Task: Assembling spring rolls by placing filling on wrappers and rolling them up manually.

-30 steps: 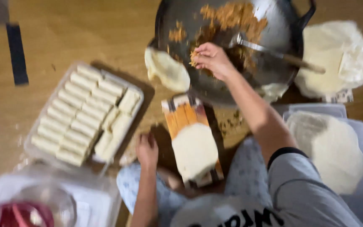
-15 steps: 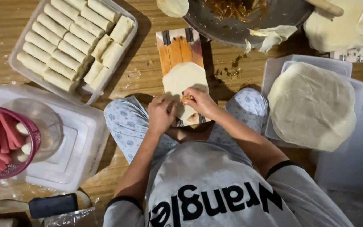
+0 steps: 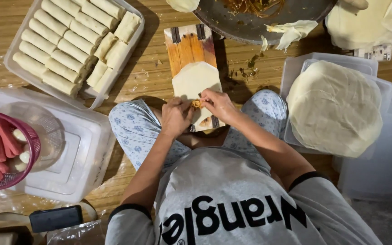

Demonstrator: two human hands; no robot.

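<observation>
Both hands (image 3: 198, 111) closer together, perhaps pinching filling (image 3: 197, 104).

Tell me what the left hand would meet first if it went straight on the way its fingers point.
The left hand points up the picture along the wooden board, so it would probably run first onto the pale wrapper lying there, with the filling just beside its fingers.
</observation>
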